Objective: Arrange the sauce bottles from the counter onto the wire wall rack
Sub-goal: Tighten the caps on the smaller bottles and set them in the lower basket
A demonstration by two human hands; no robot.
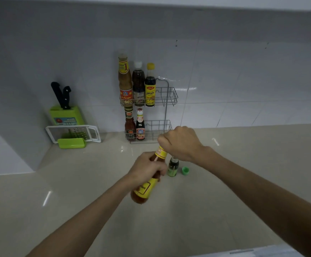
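I hold a tall orange-red sauce bottle (145,190) with yellow labels, tilted above the counter. My left hand (147,168) grips its body. My right hand (178,143) is closed over its top, hiding the cap. A small green bottle (172,167) stands uncapped on the counter just right of it, its green cap (185,171) lying beside it. The wire wall rack (166,98) carries three bottles (138,86) on the left of its upper shelf and two smaller bottles (135,127) on the left of the lower shelf.
A green knife block (65,115) with black-handled knives stands at the back left, with a white grater (73,133) and green holder in front. The beige counter (243,164) stretches to the right; a tiled wall rises behind.
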